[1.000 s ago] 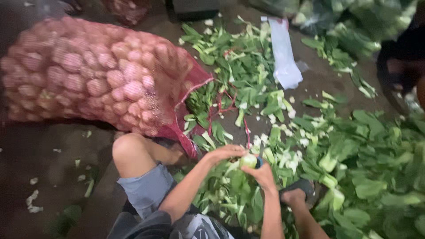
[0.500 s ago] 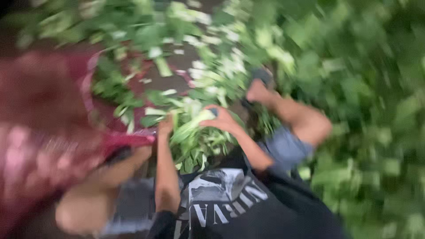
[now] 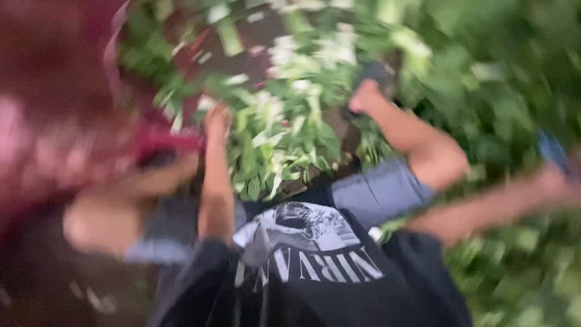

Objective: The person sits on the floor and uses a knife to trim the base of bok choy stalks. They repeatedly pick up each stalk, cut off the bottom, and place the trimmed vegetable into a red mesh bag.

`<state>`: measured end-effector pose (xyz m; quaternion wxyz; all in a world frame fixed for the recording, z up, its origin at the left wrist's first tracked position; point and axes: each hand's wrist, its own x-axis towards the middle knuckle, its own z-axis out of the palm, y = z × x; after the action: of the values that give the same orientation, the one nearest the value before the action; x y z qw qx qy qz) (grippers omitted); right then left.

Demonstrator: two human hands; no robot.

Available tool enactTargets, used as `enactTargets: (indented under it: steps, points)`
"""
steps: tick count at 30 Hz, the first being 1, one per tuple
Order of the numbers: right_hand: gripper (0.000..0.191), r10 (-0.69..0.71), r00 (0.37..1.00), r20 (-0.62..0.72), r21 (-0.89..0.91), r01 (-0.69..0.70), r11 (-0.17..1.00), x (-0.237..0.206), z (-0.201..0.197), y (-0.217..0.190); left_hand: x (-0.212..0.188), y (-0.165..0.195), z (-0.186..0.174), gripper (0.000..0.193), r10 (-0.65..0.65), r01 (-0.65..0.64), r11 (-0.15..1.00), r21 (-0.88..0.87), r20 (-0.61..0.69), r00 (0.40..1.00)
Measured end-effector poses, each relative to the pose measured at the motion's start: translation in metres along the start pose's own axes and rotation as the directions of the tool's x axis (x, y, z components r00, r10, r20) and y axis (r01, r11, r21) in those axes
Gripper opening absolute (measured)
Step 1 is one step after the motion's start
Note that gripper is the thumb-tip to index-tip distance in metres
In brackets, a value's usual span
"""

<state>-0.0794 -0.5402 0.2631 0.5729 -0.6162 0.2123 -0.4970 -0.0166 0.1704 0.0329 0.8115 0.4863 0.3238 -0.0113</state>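
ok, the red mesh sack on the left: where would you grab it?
Probably at the loose, bunched red edge of the red mesh sack, beside the left knee. Come in from the sack's right, where the left hand is. The rest of the sack bulges full, with nothing for fingers to close around. The frame is too blurred to pick an exact fold.

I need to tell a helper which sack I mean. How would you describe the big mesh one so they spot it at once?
Start from the carpet of green leaves that covers the ground. At its left edge, beside the person's bent left knee, lies the sack. It is the only red and pink bulk here; everything else around is green trimmings.
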Motion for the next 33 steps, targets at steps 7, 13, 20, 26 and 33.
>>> enactTargets:
  steps: [7, 13, 20, 26, 33]
  points:
    - [0.020, 0.149, 0.754, 0.640, 0.301, -0.424, 0.854, -0.050, 0.104, 0.063, 0.105, 0.119, -0.044, 0.019, -0.023, -0.279, 0.807, -0.521, -0.499, 0.866]
    - [0.028, 0.182, 0.721, 0.668, 0.160, -0.379, 0.911, -0.109, 0.155, 0.029, 0.141, 0.167, -0.100, 0.027, -0.235, 0.153, 0.968, -0.197, -0.515, 0.825]
    - [0.026, 0.850, 0.182, 0.493, -0.865, -0.001, 0.502, -0.298, 0.349, 0.121, 0.202, 0.145, -0.117, 0.050, 0.416, -0.165, 0.893, 0.419, -0.629, 0.656]
    - [0.024, 0.891, 0.214, 0.400, -0.916, 0.070, 0.395, -0.307, 0.374, 0.147, 0.278, 0.168, -0.103, 0.140, 0.229, 0.052, 0.912, 0.406, -0.613, 0.756]
    - [0.022, 0.904, 0.201, 0.378, -0.926, 0.075, 0.370, -0.316, 0.394, 0.150, 0.303, 0.152, -0.057, 0.119, -0.027, 0.446, 0.746, 0.495, -0.646, 0.763]
